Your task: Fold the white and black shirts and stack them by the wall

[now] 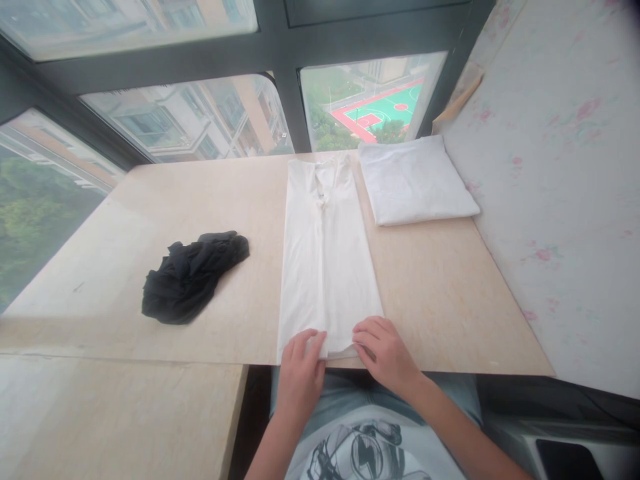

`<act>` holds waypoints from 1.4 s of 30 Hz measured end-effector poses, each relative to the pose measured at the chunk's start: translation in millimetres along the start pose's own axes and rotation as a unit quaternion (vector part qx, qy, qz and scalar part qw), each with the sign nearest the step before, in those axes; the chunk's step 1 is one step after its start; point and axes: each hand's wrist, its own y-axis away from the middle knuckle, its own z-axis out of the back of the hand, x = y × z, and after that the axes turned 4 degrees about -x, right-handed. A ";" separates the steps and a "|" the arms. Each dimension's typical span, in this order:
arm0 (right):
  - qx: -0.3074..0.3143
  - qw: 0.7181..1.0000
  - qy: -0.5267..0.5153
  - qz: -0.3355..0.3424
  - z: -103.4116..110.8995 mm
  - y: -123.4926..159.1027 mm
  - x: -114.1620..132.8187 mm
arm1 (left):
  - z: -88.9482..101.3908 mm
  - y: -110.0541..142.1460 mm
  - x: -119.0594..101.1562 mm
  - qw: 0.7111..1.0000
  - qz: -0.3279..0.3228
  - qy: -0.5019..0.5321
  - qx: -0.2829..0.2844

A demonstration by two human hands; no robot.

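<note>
A white garment (325, 253) lies folded into a long narrow strip down the middle of the beige table (440, 293), its collar at the far end. My left hand (300, 373) grips the strip's near left corner, fingers curled over the hem. My right hand (385, 350) holds the near right corner the same way, fingers bent onto the cloth. Both hands sit at the table's front edge.
A folded white garment (415, 180) lies at the far right, by the flowered wall (565, 200). A crumpled black garment (193, 273) lies left of the strip. Windows (200, 127) run along the back. A lower ledge (115, 420) sits at the near left.
</note>
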 end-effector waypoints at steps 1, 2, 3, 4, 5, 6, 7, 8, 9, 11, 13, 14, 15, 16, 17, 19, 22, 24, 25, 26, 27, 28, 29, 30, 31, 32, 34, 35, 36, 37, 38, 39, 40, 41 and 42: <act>0.000 1.000 -0.002 -0.002 -0.9 0.2 1.1 | 0.3 -0.8 -1.7 1.000 -0.015 -0.009 0.001; 0.000 1.000 -0.004 -0.003 -1.8 0.3 2.0 | 0.4 -1.8 -3.0 0.999 -0.030 -0.015 0.002; -0.002 1.000 -0.005 -0.002 -2.6 0.3 2.5 | 0.3 -3.2 -4.1 0.999 -0.044 -0.018 0.001; -0.005 1.000 -0.006 0.000 -3.3 0.3 2.7 | 0.1 -4.7 -4.7 0.998 -0.056 -0.019 -0.004; -0.008 1.000 -0.007 0.002 -3.8 0.2 2.6 | -0.3 -6.3 -5.0 0.997 -0.067 -0.019 -0.011; -0.010 1.000 -0.007 0.005 -4.1 0.1 2.2 | -0.6 -8.0 -5.2 0.997 -0.077 -0.020 -0.017; -0.011 1.000 -0.007 0.008 -4.3 0.0 1.7 | -0.9 -9.8 -5.3 0.996 -0.086 -0.021 -0.022; -0.010 1.000 -0.008 0.009 -4.3 -0.1 1.2 | -1.1 -11.6 -5.6 0.995 -0.092 -0.023 -0.024; -0.009 1.000 -0.010 0.010 -4.3 -0.1 0.7 | -1.1 -13.3 -6.1 0.995 -0.097 -0.025 -0.023; -0.007 1.000 -0.016 0.008 -3.8 0.2 0.0 | -0.7 -16.6 -7.8 0.994 -0.101 -0.025 -0.019; -0.009 1.000 -0.023 0.004 -3.1 0.8 0.1 | 0.0 -19.4 -10.4 0.994 -0.103 -0.016 -0.013; -0.011 1.000 -0.024 0.001 -2.8 1.3 0.4 | 0.3 -20.6 -11.9 0.995 -0.103 -0.009 -0.011; -0.012 1.000 -0.025 -0.002 -2.6 1.8 1.0 | 0.6 -21.6 -13.4 0.995 -0.102 0.001 -0.011; -0.016 1.000 -0.023 -0.003 -2.6 2.4 1.7 | 0.9 -22.7 -15.0 0.995 -0.098 0.011 -0.013; -0.021 1.000 -0.020 -0.003 -3.1 3.1 2.5 | 1.3 -23.7 -16.6 0.995 -0.092 0.022 -0.016; -0.035 0.999 -0.003 0.004 -5.3 4.1 4.1 | 2.4 -25.9 -20.0 0.996 -0.078 0.045 -0.025; -0.062 0.997 0.035 0.023 -10.3 4.7 4.5 | 5.0 -29.8 -24.4 0.993 -0.061 0.092 -0.034; -0.090 0.994 0.057 0.031 -11.6 4.7 2.4 | 6.5 -32.0 -26.0 0.990 -0.051 0.127 -0.038; -0.107 0.992 0.064 0.034 -10.8 4.9 0.8 | 6.9 -32.7 -26.4 0.988 -0.047 0.143 -0.040; -0.123 0.989 0.071 0.036 -8.9 5.3 -1.0 | 7.0 -33.1 -26.4 0.986 -0.043 0.157 -0.041; -0.137 0.987 0.076 0.039 -5.9 6.0 -2.8 | 6.8 -33.1 -26.2 0.984 -0.039 0.167 -0.041; -0.147 0.985 0.078 0.042 -2.1 7.0 -4.2 | 6.2 -32.6 -25.8 0.984 -0.037 0.173 -0.037; -0.152 0.984 0.078 0.046 2.1 8.3 -5.3 | 5.5 -31.9 -25.4 0.983 -0.038 0.176 -0.030; -0.155 0.984 0.075 0.051 6.4 9.8 -5.9 | 4.6 -30.8 -25.1 0.983 -0.040 0.178 -0.021; -0.156 0.984 0.071 0.057 10.3 11.5 -6.1 | 3.6 -29.5 -24.7 0.983 -0.043 0.178 -0.013; -0.156 0.983 0.067 0.064 13.6 13.3 -6.0 | 2.6 -28.1 -24.5 0.983 -0.046 0.177 -0.006; -0.154 0.983 0.062 0.073 17.6 16.5 -6.1 | 0.8 -25.5 -23.9 0.983 -0.051 0.174 0.004; -0.147 0.984 0.063 0.073 18.3 17.8 -6.4 | 0.0 -24.4 -23.4 0.984 -0.052 0.169 0.007; -0.134 0.986 0.065 0.068 18.5 18.9 -7.1 | -0.7 -23.5 -22.9 0.985 -0.053 0.162 0.012; -0.117 0.989 0.066 0.061 18.4 19.8 -7.9 | -1.2 -22.7 -22.2 0.987 -0.054 0.152 0.017; -0.098 0.992 0.065 0.052 18.2 20.7 -8.7 | -1.5 -22.1 -21.5 0.988 -0.055 0.142 0.022; -0.077 0.994 0.062 0.045 18.2 21.5 -9.3 | -1.5 -21.7 -20.8 0.989 -0.055 0.133 0.028; -0.056 0.996 0.057 0.040 18.4 22.3 -9.6 | -1.2 -21.4 -20.3 0.990 -0.053 0.127 0.036; -0.038 0.997 0.051 0.036 19.0 23.1 -9.5 | -0.5 -21.3 -20.0 0.990 -0.052 0.125 0.047; -0.024 0.998 0.046 0.033 19.6 23.8 -9.2 | 0.7 -21.3 -19.8 0.989 -0.053 0.127 0.060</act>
